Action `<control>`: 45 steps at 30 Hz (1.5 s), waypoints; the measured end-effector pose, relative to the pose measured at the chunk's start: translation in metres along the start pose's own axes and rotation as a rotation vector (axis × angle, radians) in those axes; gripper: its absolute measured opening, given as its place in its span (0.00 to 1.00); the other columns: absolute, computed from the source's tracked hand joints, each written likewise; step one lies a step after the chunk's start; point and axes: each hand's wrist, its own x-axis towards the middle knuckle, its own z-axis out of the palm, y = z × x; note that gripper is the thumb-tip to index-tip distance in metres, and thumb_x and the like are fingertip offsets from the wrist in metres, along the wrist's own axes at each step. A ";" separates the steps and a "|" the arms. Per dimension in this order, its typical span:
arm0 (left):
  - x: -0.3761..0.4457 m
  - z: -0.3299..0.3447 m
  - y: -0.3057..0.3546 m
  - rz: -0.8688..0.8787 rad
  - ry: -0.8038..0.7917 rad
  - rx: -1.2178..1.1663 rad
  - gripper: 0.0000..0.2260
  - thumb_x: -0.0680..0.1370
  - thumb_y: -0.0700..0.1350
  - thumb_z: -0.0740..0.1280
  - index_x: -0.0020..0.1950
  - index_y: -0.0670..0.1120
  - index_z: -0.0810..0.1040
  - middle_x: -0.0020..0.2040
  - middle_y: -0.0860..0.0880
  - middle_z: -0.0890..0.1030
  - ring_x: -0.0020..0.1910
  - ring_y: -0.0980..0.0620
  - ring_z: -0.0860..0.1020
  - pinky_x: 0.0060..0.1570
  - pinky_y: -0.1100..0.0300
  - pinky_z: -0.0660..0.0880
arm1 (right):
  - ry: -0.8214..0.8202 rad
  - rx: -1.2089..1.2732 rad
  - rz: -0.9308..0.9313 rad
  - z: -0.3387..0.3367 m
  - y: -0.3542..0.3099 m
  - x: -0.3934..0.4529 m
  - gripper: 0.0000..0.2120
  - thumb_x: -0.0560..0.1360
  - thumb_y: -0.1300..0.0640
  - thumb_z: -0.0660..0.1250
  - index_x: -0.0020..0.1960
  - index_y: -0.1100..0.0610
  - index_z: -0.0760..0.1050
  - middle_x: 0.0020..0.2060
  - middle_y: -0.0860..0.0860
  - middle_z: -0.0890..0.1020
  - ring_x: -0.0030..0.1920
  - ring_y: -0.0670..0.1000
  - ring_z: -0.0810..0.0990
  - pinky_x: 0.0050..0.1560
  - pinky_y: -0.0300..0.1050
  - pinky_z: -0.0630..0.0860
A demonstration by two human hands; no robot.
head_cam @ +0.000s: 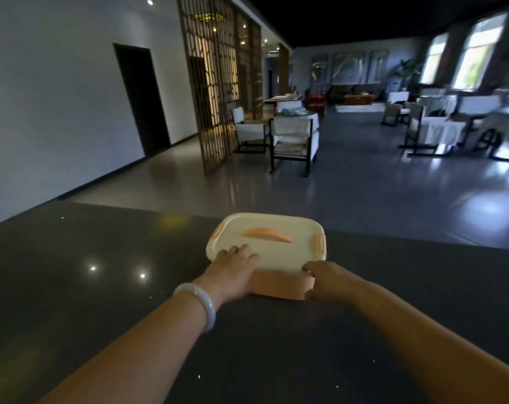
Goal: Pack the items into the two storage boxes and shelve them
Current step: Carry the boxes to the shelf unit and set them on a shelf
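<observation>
An orange storage box (pixel 279 285) with a cream lid (pixel 276 249) sits on the dark counter (pixel 101 287), near its far edge. The lid has an orange handle (pixel 267 234) on top and orange clips (pixel 320 243) at the sides, and it lies flat on the box. My left hand (pixel 232 272) rests on the near left corner, fingers on the lid and palm against the box wall. My right hand (pixel 324 282) holds the near right corner, fingers curled over the lid's edge. Only one box is in view.
The glossy dark counter stretches wide to both sides and toward me. Beyond its far edge lies a grey floor with armchairs (pixel 294 141), a wooden lattice screen (pixel 215 83) at the left and more chairs (pixel 433 129) by the windows at the right.
</observation>
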 end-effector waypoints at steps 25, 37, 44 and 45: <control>0.126 0.086 -0.143 -0.600 -0.037 -0.721 0.22 0.82 0.60 0.51 0.59 0.43 0.67 0.42 0.46 0.76 0.37 0.50 0.77 0.33 0.57 0.69 | 0.344 0.498 0.591 0.016 0.036 0.122 0.25 0.78 0.39 0.57 0.61 0.60 0.70 0.55 0.57 0.78 0.46 0.53 0.74 0.41 0.46 0.69; 0.075 0.089 -0.114 -0.613 -0.010 -0.745 0.21 0.82 0.61 0.51 0.55 0.44 0.67 0.40 0.46 0.75 0.36 0.51 0.75 0.30 0.58 0.65 | 0.439 0.673 0.632 0.046 0.027 0.056 0.21 0.77 0.38 0.60 0.54 0.57 0.71 0.41 0.49 0.76 0.38 0.47 0.74 0.31 0.42 0.66; 0.002 0.089 -0.065 -0.560 0.014 -0.780 0.19 0.80 0.62 0.53 0.50 0.46 0.69 0.38 0.46 0.78 0.33 0.51 0.78 0.29 0.61 0.67 | 0.471 0.833 0.678 0.068 0.025 -0.035 0.18 0.74 0.38 0.64 0.48 0.53 0.74 0.41 0.51 0.80 0.39 0.50 0.79 0.32 0.42 0.71; -0.007 0.088 -0.058 -0.552 0.018 -0.794 0.19 0.80 0.62 0.53 0.49 0.47 0.70 0.38 0.46 0.78 0.34 0.51 0.78 0.29 0.61 0.68 | 0.469 0.844 0.690 0.071 0.025 -0.048 0.18 0.74 0.38 0.65 0.47 0.53 0.74 0.40 0.51 0.80 0.38 0.50 0.79 0.32 0.42 0.71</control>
